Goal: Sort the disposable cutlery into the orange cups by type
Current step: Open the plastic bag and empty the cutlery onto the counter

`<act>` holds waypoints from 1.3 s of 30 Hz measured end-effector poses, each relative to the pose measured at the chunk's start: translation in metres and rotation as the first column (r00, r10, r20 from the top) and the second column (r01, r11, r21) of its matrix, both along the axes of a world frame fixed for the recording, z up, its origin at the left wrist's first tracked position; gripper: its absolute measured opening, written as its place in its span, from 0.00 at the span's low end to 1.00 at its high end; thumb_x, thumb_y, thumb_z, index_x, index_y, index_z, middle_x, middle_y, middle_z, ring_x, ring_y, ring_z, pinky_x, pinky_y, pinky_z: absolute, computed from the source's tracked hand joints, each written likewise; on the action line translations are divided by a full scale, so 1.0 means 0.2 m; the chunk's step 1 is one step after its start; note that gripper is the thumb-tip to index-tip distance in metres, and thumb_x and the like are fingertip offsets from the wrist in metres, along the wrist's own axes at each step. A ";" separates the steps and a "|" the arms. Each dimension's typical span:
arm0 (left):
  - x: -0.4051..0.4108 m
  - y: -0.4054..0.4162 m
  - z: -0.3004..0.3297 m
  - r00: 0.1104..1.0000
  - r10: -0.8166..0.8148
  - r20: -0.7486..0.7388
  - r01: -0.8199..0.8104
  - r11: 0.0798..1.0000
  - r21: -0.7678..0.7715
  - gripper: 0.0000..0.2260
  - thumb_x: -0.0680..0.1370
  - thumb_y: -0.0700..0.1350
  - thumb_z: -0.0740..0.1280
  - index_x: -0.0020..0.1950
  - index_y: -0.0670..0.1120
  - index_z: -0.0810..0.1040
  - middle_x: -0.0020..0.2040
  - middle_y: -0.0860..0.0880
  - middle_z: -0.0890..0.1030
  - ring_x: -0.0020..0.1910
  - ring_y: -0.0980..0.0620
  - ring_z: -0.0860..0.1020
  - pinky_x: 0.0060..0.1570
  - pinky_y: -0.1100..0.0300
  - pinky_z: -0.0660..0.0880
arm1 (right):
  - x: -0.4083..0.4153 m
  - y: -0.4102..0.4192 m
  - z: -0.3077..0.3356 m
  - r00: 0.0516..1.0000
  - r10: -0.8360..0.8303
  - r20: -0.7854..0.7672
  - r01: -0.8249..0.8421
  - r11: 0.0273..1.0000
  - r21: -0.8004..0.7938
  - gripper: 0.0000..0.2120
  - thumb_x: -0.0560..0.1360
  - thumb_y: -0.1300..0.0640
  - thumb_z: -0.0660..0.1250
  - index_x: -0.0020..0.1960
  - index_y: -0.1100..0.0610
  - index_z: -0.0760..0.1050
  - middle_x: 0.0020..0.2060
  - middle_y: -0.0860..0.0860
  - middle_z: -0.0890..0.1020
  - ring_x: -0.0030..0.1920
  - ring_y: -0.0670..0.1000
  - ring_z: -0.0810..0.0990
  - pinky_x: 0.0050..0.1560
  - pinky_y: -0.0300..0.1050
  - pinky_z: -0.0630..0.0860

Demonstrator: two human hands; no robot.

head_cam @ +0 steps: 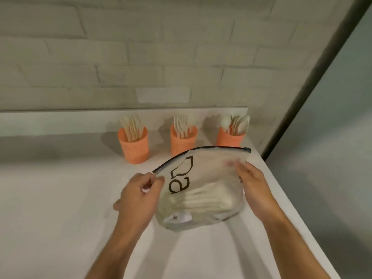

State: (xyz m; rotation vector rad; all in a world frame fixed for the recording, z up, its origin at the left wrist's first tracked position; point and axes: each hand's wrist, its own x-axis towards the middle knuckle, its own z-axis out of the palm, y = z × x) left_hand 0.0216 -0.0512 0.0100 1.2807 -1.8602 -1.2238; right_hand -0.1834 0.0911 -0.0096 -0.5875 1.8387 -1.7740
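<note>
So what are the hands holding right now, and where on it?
Both hold the translucent zip bag: the left hand pinches its top-left corner by the zipper, the right hand grips its right edge.

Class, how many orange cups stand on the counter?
3, in a row by the wall: left cup with knives, middle cup with forks, right cup with spoons. None seems hidden.

- Three orange cups are standing in a row on the worktop [60, 198] behind the zip pouch [203, 190]: a left cup [133, 148], a middle cup [183, 142] and a right cup [230, 138].
- One frosted zip pouch is sitting in front of them, holding pale cutlery too blurred to count.
- Two hands are showing: the left hand [136, 196] and the right hand [254, 186], one at each end of the pouch.
- Each cup is holding several pale utensils; exact numbers are unclear.
</note>
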 end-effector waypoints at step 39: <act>-0.19 -0.09 0.78 0.877 -0.362 0.317 0.481 0.651 -0.587 0.10 0.70 0.61 0.64 0.39 0.56 0.78 0.36 0.60 0.78 0.40 0.60 0.75 0.53 0.50 0.71 | -0.37 0.02 0.50 0.918 -0.283 0.277 0.388 0.784 -0.484 0.08 0.82 0.64 0.61 0.48 0.58 0.77 0.43 0.52 0.81 0.46 0.49 0.81 0.59 0.44 0.78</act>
